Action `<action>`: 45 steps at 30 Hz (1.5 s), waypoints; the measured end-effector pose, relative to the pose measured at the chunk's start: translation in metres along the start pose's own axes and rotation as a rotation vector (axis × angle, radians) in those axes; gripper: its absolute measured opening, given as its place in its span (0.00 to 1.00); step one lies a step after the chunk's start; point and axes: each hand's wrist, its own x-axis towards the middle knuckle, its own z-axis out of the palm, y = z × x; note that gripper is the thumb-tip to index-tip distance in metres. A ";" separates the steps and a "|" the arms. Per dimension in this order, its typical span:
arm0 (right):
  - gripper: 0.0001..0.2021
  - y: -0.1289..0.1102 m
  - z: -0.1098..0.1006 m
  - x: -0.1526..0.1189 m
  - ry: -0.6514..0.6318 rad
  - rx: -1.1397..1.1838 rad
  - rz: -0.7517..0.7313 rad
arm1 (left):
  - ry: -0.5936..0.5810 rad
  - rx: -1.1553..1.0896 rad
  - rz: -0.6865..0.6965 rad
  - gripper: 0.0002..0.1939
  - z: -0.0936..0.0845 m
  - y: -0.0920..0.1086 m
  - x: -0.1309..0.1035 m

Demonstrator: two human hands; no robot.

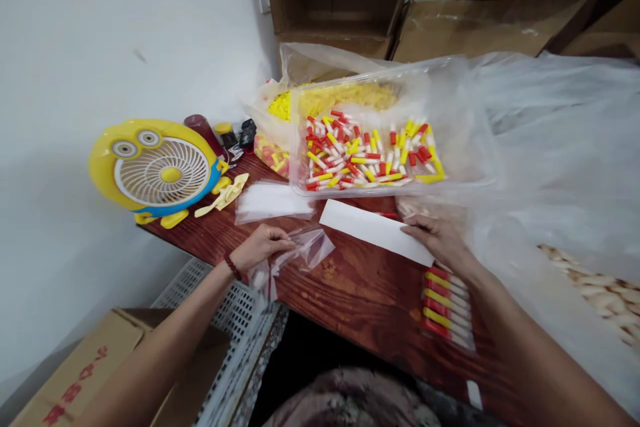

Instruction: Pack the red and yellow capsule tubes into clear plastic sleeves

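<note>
My left hand (265,245) pinches a clear plastic bag (314,248) above the front edge of the wooden table (345,280). Between the thumb and fingers of my right hand (435,238) is the right end of a long white card strip (370,229), which slants down to the right. Just below that hand lies a clear pack (447,307) with red, yellow and white sticks in a row. A stack of clear bags (274,201) rests behind my left hand.
A clear plastic bin (470,177) holds many red, yellow and white sticks. A yellow cartoon fan (160,170) stands at the left, beside a crumpled yellow cloth-like piece (226,195). Cardboard boxes (480,27) line the back. A grey crate (235,340) sits below the table's left edge.
</note>
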 end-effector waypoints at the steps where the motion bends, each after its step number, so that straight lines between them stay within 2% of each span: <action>1: 0.18 0.001 -0.003 -0.002 0.012 0.020 0.001 | -0.028 -0.008 -0.008 0.19 0.000 0.004 0.001; 6: 0.17 0.010 -0.013 -0.012 0.031 0.106 0.039 | -0.128 -0.003 -0.005 0.20 0.000 0.013 0.004; 13: 0.17 0.015 -0.018 -0.021 0.042 0.129 0.053 | -0.182 -0.020 -0.058 0.22 0.004 -0.001 0.003; 18: 0.18 0.010 -0.017 -0.022 -0.006 0.147 0.034 | -0.216 -0.012 -0.085 0.22 0.005 -0.001 0.001; 22: 0.17 0.009 -0.016 -0.022 0.071 0.136 0.047 | -0.252 -0.032 -0.089 0.22 0.005 -0.002 0.000; 24: 0.16 0.008 -0.015 -0.022 0.067 0.134 0.054 | -0.245 -0.029 -0.075 0.22 0.005 -0.003 -0.001; 32: 0.19 0.016 -0.014 -0.022 -0.058 0.131 0.077 | -0.256 -0.009 -0.052 0.21 0.005 0.005 -0.005; 40: 0.18 0.006 -0.021 -0.014 -0.339 0.083 0.118 | -0.326 -0.037 -0.087 0.19 0.016 -0.003 0.004; 45: 0.15 -0.004 -0.013 -0.003 -0.490 0.068 0.054 | -0.367 -0.084 -0.073 0.18 0.032 -0.011 0.011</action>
